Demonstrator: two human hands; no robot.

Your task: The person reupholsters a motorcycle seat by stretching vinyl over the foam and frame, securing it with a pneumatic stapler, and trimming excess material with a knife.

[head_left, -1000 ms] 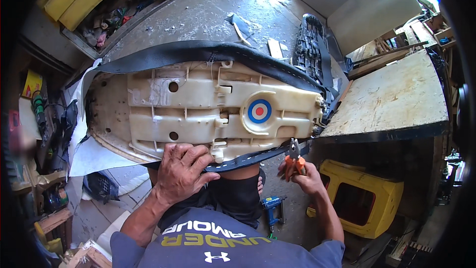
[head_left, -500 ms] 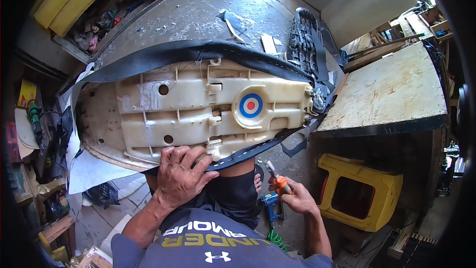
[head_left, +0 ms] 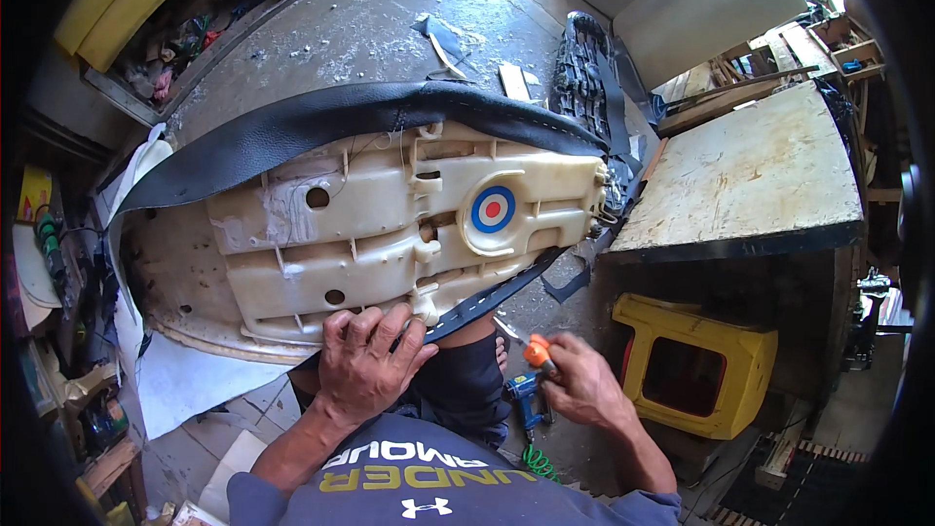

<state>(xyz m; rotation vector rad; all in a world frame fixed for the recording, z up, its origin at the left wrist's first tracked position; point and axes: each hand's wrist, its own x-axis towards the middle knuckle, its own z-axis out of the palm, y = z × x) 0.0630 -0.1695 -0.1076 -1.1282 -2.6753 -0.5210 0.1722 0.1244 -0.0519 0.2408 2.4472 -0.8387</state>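
Observation:
A cream plastic motorcycle seat base point(head_left: 385, 224) lies upside down across my lap, with a round blue, white and red target sticker point(head_left: 493, 208) on it. Black leatherette cover point(head_left: 321, 131) with white stitching wraps its far rim and part of the near rim. My left hand point(head_left: 368, 362) is closed over the near rim, fingers curled onto the plastic; the thumb lies by the cover's edge. In my right hand point(head_left: 584, 382), to the right of my knee, is an orange-handled tool point(head_left: 537, 351) with a narrow metal end pointing toward the seat. Its exact kind is unclear.
A blue staple gun point(head_left: 527, 399) with a coiled green air hose point(head_left: 539, 463) is below my right hand. To the right are a yellow plastic housing point(head_left: 696, 362) and a worn board point(head_left: 745, 175). Another black seat base point(head_left: 581, 73) lies beyond, near scraps on the floor.
My right hand has raised the orange-handled tool slightly, turning its metal end toward the seat. The seat's left end appears shifted nearer and leftward. My left hand keeps its grip on the near rim.

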